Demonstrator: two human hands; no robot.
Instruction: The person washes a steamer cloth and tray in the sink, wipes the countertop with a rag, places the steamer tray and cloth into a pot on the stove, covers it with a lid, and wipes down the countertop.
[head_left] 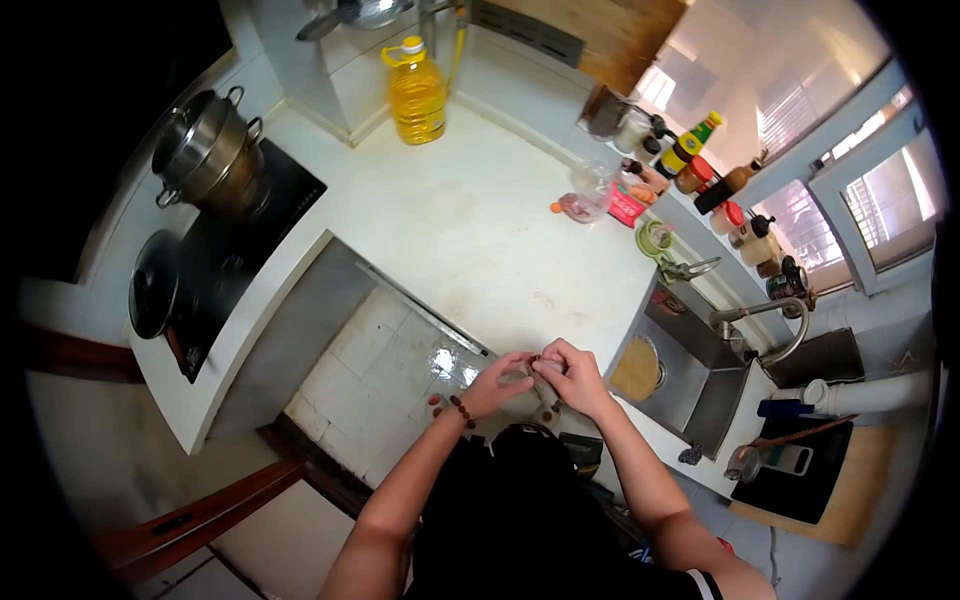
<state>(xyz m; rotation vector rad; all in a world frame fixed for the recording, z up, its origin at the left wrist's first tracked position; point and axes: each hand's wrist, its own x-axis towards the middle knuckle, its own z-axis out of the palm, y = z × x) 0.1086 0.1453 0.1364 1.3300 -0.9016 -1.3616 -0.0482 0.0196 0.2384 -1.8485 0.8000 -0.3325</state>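
Observation:
Both hands are close together in front of the body, at the near edge of the white counter [450,220]. My left hand [497,384], with a beaded bracelet on its wrist, has its fingers closed around part of a thin, translucent plastic bag [549,396]. My right hand [572,377] pinches the upper part of the same bag, its fingertips nearly touching those of the left. The bag hangs down between the hands, and small dark things show at its lower end. What is inside cannot be made out clearly.
On the left, a steel pot [203,145] and a lidded pan [155,285] stand on the black stove [240,262]. An oil bottle [416,100] is at the back. Food bags [590,204] lie near the sink [690,372]; seasoning bottles [689,145] line the ledge.

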